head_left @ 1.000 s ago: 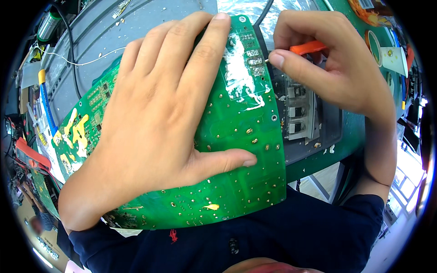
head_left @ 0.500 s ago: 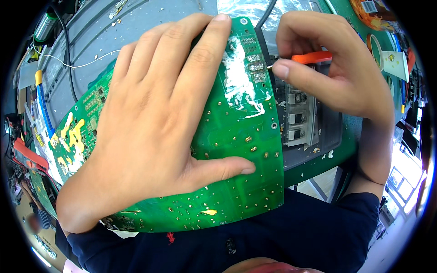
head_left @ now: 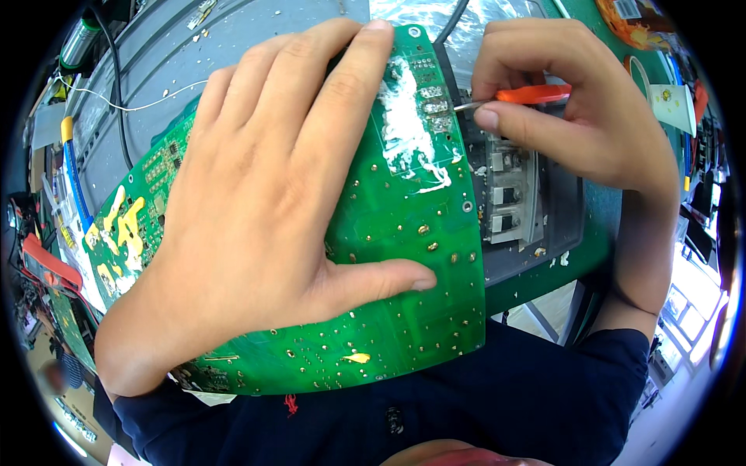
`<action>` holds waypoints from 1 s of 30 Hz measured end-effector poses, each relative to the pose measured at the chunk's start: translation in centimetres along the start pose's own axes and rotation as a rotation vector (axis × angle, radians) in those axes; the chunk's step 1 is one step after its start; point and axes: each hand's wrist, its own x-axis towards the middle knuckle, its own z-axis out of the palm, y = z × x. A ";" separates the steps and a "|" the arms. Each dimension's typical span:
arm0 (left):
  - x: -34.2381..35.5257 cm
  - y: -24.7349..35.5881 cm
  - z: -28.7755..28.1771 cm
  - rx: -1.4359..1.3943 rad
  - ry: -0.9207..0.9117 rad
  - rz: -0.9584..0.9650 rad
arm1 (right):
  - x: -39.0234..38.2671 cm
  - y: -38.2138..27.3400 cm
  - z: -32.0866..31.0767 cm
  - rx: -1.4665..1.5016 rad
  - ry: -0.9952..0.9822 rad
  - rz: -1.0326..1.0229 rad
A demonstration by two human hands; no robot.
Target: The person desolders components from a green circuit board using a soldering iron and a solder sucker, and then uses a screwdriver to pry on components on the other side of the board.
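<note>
A large green circuit board (head_left: 420,303) with white paste, yellow glue and solder joints fills the middle. My left hand (head_left: 264,194) lies open over it, fingers and thumb spread on its surface. My right hand (head_left: 559,109), beside the board's upper right edge, grips an orange-handled tool (head_left: 535,94); its thin metal shaft points at the solder pads (head_left: 435,106) there, though contact is hard to tell. Just right of the board is a metal part (head_left: 505,206) with several black components, on a grey mat (head_left: 563,221).
Clear plastic sheeting (head_left: 416,12), a black cable (head_left: 118,109) and a white wire lie behind. Left are a green spool (head_left: 81,39), blue-handled tool (head_left: 78,179) and red-handled tool (head_left: 54,260). A paper cup (head_left: 668,105) stands right. Another person's striped sleeve (head_left: 74,373) shows lower left.
My right hand and tool shifted down and right, then slightly up, with more of the metal shaft now visible. The board and my left hand moved slightly down, then back up.
</note>
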 end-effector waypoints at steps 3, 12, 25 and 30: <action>0.6 0.7 -0.9 -0.102 -0.016 -0.054 | -0.2 0.0 0.1 0.037 0.011 0.034; 0.9 2.7 -3.2 -0.297 -0.063 -0.210 | 0.7 -2.1 -1.7 0.132 -0.105 0.236; -0.1 1.7 -0.3 -0.012 0.116 -0.075 | 0.2 -2.2 -0.6 0.019 0.074 0.133; -0.2 1.6 -0.3 0.011 0.129 -0.060 | -0.7 -1.8 1.0 -0.014 0.100 0.321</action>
